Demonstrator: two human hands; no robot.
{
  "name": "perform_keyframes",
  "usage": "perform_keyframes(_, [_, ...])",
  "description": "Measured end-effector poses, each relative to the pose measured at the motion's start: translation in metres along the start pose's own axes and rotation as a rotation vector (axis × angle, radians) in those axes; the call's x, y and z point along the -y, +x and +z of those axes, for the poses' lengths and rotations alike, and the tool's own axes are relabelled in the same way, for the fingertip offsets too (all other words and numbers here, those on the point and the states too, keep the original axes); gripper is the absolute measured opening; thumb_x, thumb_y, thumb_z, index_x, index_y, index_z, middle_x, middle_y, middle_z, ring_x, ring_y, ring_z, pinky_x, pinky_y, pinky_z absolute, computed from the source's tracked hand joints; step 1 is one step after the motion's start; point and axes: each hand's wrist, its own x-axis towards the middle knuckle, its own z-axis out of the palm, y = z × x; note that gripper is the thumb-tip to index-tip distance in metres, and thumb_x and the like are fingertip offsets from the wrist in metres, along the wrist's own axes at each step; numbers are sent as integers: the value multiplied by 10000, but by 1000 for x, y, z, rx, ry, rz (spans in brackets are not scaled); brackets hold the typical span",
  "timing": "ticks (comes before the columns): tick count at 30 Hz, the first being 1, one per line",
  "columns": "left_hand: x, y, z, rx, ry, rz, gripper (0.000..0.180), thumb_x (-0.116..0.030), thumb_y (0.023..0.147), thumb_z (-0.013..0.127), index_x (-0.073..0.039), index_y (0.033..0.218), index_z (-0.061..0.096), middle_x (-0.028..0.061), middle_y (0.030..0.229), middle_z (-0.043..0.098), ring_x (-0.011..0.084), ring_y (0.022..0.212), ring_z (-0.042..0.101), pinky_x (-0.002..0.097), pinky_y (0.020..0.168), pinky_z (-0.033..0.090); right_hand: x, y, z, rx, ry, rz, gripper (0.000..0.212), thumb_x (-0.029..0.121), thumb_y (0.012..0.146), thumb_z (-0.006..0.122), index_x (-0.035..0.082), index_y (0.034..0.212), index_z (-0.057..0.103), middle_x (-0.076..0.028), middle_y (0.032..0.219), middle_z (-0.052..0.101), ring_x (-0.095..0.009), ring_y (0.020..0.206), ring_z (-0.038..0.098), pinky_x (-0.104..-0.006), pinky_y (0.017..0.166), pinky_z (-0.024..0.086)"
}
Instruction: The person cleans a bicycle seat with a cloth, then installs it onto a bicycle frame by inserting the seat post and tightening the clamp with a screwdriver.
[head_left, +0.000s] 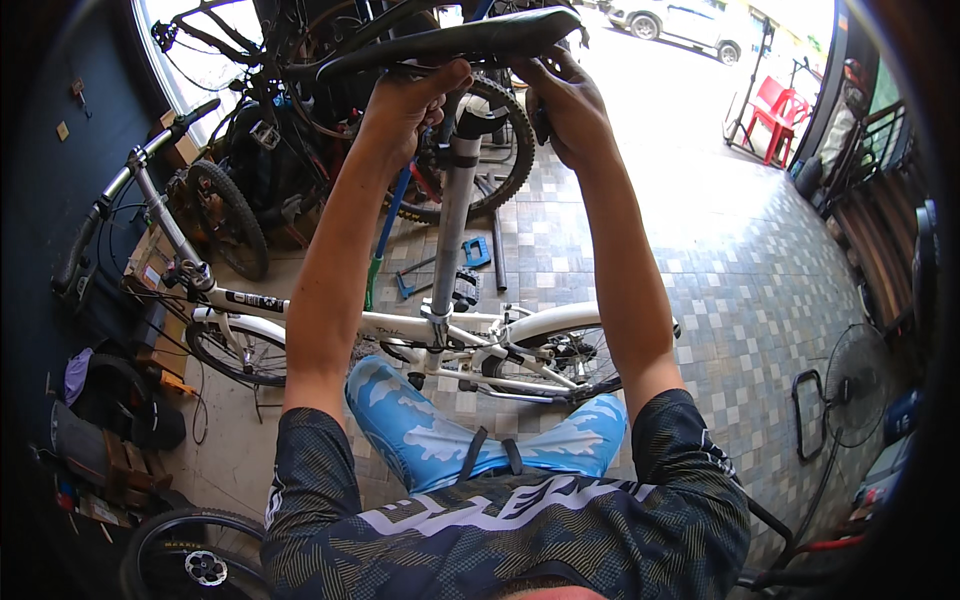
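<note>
Both arms reach up toward 12 o'clock, where a black saddle [455,42] sits on top of a grey seatpost [453,230]. The left hand [405,105] presses under the saddle, fingers together against its underside. The right hand [568,105] has its fingers curled closed around the rear underside. The seatpost drops into a white bike [400,325] at the centre. A fan [855,385] stands at 4 o'clock, 2 red chairs [778,108] at 2 o'clock.
</note>
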Motion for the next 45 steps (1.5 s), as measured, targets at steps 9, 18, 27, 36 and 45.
perform_keyframes(9, [-7,8,3,0,-131,1,287,-236,798,884,-84,968,710,71,880,736,26,601,480,210,520,334,20,13,-5,108,-98,166,610,282,913,782,-28,1371,522,-101,1070,725,-67,678,610,-222,554,482])
perform_keyframes(18, [2,14,-10,-65,-291,-57,385,-250,812,880,-39,1052,666,153,968,725,58,631,503,210,544,407,10,35,-32,337,154,383,386,150,946,717,-36,1274,633,-134,1066,728,-134,778,667,-256,688,552])
perform_keyframes(27, [-3,13,-17,-76,-404,-116,408,-259,834,862,-20,1097,661,150,1006,722,78,643,503,205,570,416,3,42,-30,398,103,373,392,-12,919,679,-92,1293,593,-222,1139,703,-253,1049,708,-315,938,582])
perform_keyframes(36, [3,12,-16,-71,-411,-110,361,-252,859,838,-16,1073,670,139,991,730,85,653,530,212,566,447,-7,51,-16,651,-113,334,403,101,974,644,7,1361,579,-141,1198,720,-116,932,674,-217,716,485])
perform_keyframes(45, [-2,7,-11,-104,-352,-79,333,-241,877,820,-15,1077,680,140,985,742,90,682,584,214,583,497,-10,62,-18,794,-320,294,394,227,978,669,99,1349,640,-82,1165,728,-112,948,646,-223,757,469])
